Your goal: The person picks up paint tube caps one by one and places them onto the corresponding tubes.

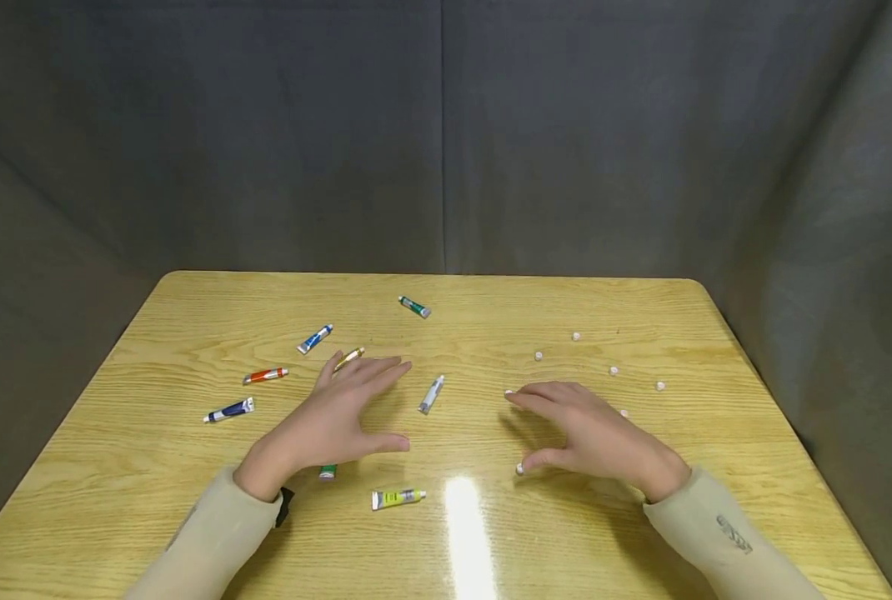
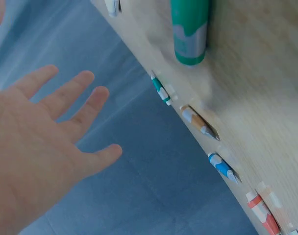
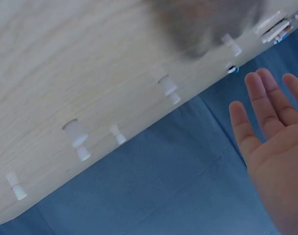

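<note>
My left hand (image 1: 341, 412) hovers over the table with its fingers spread and nothing in it. Around it lie small paint tubes: a silver-grey tube (image 1: 431, 395) to its right, a yellow one (image 1: 398, 498) nearer me, and a gold one (image 1: 352, 357) partly behind its fingers. A green tube (image 2: 190, 34) lies beneath, mostly hidden by the palm in the head view. Over on the right, my right hand (image 1: 588, 425) is held above several small white caps, its fingers extended and empty. One cap (image 1: 520, 469) shows by the thumb tip, another (image 1: 508, 392) at the fingertips.
Farther left are a red tube (image 1: 265, 376), a dark blue tube (image 1: 228, 411) and a blue tube (image 1: 315, 339). Another green tube (image 1: 414, 307) lies near the far edge. More white caps (image 1: 613, 371) are scattered at the right. Dark curtains (image 1: 446, 142) surround the wooden table (image 1: 491, 317).
</note>
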The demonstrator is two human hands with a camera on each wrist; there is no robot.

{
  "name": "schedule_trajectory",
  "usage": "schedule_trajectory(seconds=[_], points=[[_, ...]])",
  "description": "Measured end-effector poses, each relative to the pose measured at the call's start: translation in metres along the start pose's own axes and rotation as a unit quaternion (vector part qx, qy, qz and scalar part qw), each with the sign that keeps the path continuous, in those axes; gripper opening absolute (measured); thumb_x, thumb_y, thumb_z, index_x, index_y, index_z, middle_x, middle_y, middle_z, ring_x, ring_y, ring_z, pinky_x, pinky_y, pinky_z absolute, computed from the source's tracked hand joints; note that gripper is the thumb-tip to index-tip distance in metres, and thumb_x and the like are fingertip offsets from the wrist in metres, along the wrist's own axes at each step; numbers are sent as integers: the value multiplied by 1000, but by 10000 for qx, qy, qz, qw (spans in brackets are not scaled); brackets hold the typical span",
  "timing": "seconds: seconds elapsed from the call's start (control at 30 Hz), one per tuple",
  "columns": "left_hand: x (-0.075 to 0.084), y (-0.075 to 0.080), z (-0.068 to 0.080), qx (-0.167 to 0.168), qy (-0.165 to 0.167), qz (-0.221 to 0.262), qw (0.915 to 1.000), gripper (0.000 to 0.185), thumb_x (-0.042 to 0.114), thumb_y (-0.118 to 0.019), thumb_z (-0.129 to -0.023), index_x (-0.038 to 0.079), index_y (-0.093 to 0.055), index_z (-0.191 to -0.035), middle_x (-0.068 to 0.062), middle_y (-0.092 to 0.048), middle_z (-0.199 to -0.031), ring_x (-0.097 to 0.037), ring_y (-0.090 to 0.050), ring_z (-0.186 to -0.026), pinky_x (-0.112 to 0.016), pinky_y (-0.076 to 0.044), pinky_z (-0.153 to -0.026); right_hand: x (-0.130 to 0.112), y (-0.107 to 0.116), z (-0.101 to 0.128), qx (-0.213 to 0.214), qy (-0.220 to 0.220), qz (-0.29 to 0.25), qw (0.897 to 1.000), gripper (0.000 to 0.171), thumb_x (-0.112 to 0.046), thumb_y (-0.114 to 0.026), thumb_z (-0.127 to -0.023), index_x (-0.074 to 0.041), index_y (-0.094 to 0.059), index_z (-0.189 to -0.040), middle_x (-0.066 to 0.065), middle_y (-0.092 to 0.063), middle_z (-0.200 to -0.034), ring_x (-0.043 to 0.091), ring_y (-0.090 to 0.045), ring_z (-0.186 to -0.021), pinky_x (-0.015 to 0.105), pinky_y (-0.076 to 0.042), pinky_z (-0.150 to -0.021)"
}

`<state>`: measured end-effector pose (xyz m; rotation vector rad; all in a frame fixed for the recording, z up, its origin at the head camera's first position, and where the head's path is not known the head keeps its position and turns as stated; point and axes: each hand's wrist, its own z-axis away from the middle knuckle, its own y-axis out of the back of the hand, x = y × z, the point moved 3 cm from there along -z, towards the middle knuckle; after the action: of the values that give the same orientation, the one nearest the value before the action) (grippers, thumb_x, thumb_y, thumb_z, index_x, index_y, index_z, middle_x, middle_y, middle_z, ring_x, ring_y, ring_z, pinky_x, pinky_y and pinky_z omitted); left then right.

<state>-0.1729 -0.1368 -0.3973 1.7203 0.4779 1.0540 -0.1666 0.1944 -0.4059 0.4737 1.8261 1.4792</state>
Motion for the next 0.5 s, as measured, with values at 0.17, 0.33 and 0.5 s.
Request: schedule_trajectory(seconds=[0.17,0.33,0.5], points=[[6,-4,8,-92,-188,7,9998,96,59,-84,-78,19,-45,-157,-3,-49,-158,-28,-42,-148,-65,-6,-126,-5,-5,1,-89,162,40,9998,76,-56,-81,-78,-14,-63,-139,-1,-67,-131,19,-62,-122,48,-48,-107],[9,-13,15,-349,-185,82,9992,94,57,-87,-75,21,-50,-153,-1,-56,-149,-27,-47,-140,-61,-20,-125,-9,-10,2,-163,300,6,9994,70,-57,-81,-76,-16,-68,-131,-6,-68,-120,13,-63,-108,41,-51,-98],[12,-22,21,-622,-300,168,9975,84,55,-89,-73,20,-60,-143,3,-65,-128,-19,-54,-124,-53,-36,-116,-11,-17,4,-347,348,-104,9987,64,-56,-81,-75,-18,-69,-126,-10,-67,-113,8,-60,-97,35,-50,-88]])
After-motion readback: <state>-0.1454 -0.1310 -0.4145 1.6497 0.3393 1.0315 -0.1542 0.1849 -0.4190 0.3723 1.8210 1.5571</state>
